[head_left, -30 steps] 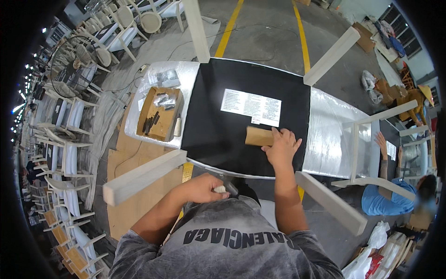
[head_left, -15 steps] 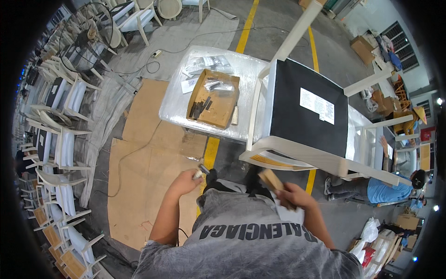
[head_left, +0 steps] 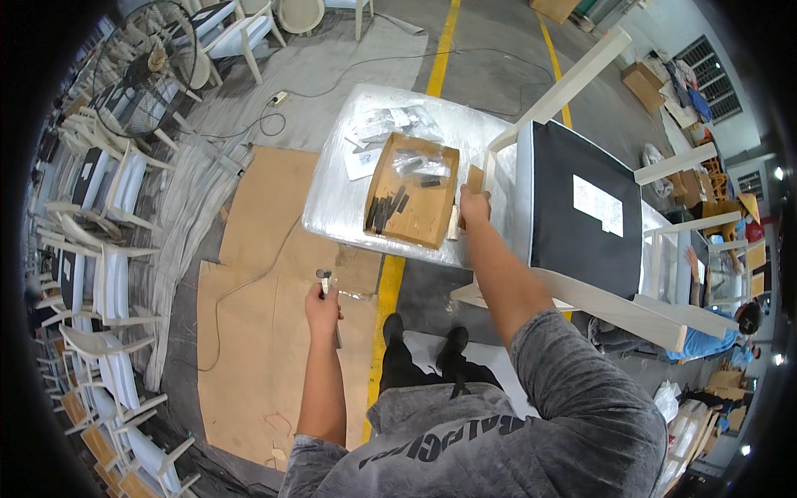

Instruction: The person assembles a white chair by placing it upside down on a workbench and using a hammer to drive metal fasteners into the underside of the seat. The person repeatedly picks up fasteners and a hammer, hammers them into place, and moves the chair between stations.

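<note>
Over the brown cardboard sheet (head_left: 274, 324), my left hand (head_left: 322, 313) is closed around a small hammer (head_left: 325, 284). Its grey metal head sticks out above the fist, and part of the handle shows below. My right hand (head_left: 476, 209) reaches forward and grips a flat tan block (head_left: 475, 178), probably wood. The block is at the right side of a shallow cardboard tray (head_left: 421, 230). Inside the tray lie several dark strips (head_left: 383, 213) and clear plastic bags (head_left: 419, 163). A pale, slim cylinder (head_left: 453, 224) lies between the tray and my right wrist.
The tray rests on a plastic-wrapped padded surface (head_left: 332, 199). An upturned chair (head_left: 552, 199) with a black underside is on my right. Chairs (head_left: 116, 282) crowd the left, near a fan (head_left: 145, 66). A cable (head_left: 241, 286) crosses the cardboard. Another person (head_left: 701, 340) works far right.
My right hand has carried the tan block forward from near my body to beside the tray. My left hand has moved slightly forward and left, and the hammer now points upward.
</note>
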`<state>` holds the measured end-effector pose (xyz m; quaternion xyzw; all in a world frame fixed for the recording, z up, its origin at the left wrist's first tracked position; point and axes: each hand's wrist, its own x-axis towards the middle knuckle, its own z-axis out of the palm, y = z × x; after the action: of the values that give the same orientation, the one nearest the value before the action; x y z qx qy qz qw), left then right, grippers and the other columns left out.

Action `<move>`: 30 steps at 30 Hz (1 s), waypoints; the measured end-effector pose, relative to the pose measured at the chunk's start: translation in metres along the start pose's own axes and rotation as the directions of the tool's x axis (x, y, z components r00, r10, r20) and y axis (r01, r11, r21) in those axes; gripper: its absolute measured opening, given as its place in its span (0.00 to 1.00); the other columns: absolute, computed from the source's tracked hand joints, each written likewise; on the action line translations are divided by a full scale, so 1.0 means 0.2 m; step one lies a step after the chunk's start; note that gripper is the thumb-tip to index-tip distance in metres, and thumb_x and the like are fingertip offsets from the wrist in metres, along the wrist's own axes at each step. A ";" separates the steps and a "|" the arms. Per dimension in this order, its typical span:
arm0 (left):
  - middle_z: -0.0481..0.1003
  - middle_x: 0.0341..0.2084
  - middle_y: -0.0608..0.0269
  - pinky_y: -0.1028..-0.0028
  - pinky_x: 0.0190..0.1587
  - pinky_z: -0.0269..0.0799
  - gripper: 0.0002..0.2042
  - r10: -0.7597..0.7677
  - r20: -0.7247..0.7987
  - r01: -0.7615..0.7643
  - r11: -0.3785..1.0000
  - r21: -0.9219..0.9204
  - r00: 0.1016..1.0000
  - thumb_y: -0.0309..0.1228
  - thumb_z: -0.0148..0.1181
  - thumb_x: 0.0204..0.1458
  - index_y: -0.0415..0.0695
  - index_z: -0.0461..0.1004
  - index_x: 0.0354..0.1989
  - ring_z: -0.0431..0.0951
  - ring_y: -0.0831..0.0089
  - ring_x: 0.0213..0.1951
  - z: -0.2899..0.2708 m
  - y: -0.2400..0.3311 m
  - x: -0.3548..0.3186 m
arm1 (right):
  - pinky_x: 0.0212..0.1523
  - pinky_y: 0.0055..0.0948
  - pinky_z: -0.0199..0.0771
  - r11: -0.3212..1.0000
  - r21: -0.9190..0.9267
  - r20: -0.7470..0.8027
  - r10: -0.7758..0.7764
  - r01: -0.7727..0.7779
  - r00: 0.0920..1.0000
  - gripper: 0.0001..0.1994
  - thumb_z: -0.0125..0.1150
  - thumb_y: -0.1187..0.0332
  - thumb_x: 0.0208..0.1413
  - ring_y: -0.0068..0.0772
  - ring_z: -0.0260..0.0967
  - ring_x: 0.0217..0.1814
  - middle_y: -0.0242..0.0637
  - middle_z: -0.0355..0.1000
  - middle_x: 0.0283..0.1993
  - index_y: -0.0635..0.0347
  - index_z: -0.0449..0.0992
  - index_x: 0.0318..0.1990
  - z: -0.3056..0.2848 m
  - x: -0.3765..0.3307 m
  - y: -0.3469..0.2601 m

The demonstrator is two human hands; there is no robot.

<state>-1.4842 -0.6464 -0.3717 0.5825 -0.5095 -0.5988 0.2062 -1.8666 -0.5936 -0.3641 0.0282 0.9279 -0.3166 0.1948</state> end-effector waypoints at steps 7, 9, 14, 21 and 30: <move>0.72 0.18 0.59 0.68 0.21 0.71 0.09 0.306 -0.061 -0.287 0.935 0.209 0.950 0.32 0.60 0.56 0.37 0.77 0.35 0.73 0.72 0.18 0.28 0.20 0.71 | 0.62 0.45 0.70 0.998 -0.005 -0.035 -0.063 0.063 0.997 0.30 0.58 0.48 0.61 0.57 0.71 0.61 0.55 0.72 0.60 0.63 0.67 0.62 0.00 0.24 -0.08; 0.75 0.20 0.55 0.65 0.25 0.73 0.10 0.515 -0.091 -0.444 0.805 0.393 0.852 0.32 0.61 0.55 0.36 0.78 0.36 0.76 0.69 0.19 0.33 0.25 0.87 | 0.62 0.45 0.69 0.996 -0.006 -0.006 -0.094 0.094 0.996 0.28 0.58 0.51 0.61 0.55 0.71 0.61 0.56 0.73 0.58 0.63 0.69 0.60 0.00 0.19 -0.08; 0.80 0.35 0.43 0.53 0.45 0.74 0.12 0.421 -0.047 -0.336 0.782 0.525 0.906 0.31 0.65 0.51 0.38 0.79 0.42 0.80 0.44 0.40 0.59 0.28 1.03 | 0.52 0.49 0.73 0.870 0.010 -0.062 -0.491 0.492 0.869 0.14 0.56 0.64 0.62 0.60 0.73 0.51 0.57 0.75 0.48 0.66 0.77 0.48 -0.08 -0.24 0.37; 0.74 0.45 0.46 0.54 0.52 0.72 0.16 0.625 -0.005 -0.438 0.553 0.709 0.780 0.31 0.66 0.49 0.39 0.77 0.45 0.75 0.46 0.47 0.60 0.38 0.96 | 0.50 0.37 0.78 0.958 -0.170 0.519 -0.112 0.231 0.847 0.12 0.69 0.62 0.56 0.40 0.79 0.44 0.43 0.80 0.42 0.58 0.82 0.42 -0.84 -0.95 1.55; 0.76 0.46 0.44 0.65 0.50 0.75 0.15 0.563 0.030 -0.498 0.704 0.507 0.826 0.33 0.60 0.58 0.33 0.76 0.47 0.76 0.54 0.51 0.61 0.42 0.37 | 0.67 0.47 0.64 0.614 0.584 -0.690 0.029 0.532 0.724 0.49 0.71 0.66 0.51 0.53 0.54 0.75 0.52 0.48 0.76 0.52 0.44 0.76 -2.18 -0.45 1.54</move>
<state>-1.6420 -0.6979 -0.3601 0.4803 -0.7767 -0.3249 0.2460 -1.8794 -0.0801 -0.1929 0.0710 0.7115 -0.6660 -0.2126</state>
